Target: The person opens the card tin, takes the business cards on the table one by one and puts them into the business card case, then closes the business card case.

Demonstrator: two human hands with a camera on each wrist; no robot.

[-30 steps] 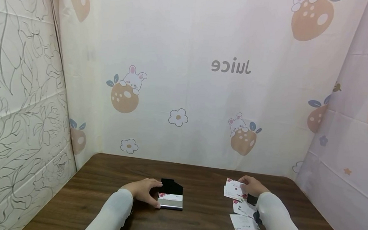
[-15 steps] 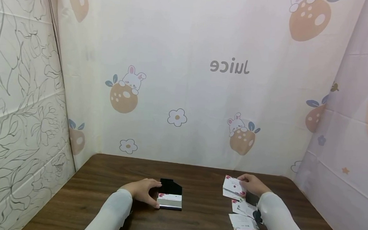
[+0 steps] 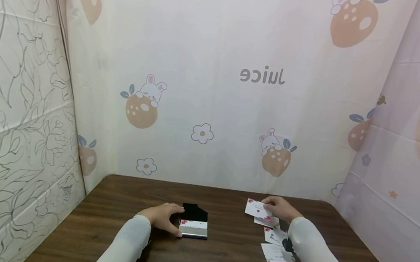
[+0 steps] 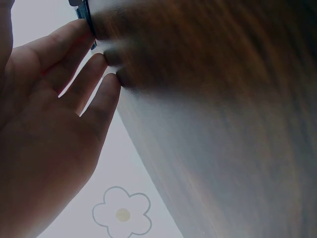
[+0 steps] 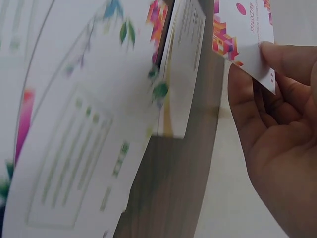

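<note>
An open business card case [image 3: 194, 231] with a black lid and silver body lies on the table, a white card with red flowers inside. My left hand [image 3: 161, 217] holds it at its left side, thumb at the near corner and fingers at the far part. In the left wrist view only a dark edge of the case [image 4: 88, 21] shows by the fingertips. My right hand [image 3: 282, 208] pinches a white business card [image 3: 256, 208] with a red pattern between thumb and fingers. Below it are more cards: a partly covered one [image 3: 266, 221], a flowered one [image 3: 274, 236] and a nearer one [image 3: 277, 253].
The brown wooden table [image 3: 224, 252] ends at a printed curtain [image 3: 204, 98] at the back. More curtains hang close on the left and right. In the right wrist view, large loose cards [image 5: 74, 148] fill the left side.
My right hand has lifted a card from the far cards and moved it left, uncovering the card beneath. My left hand and the case stay in place.
</note>
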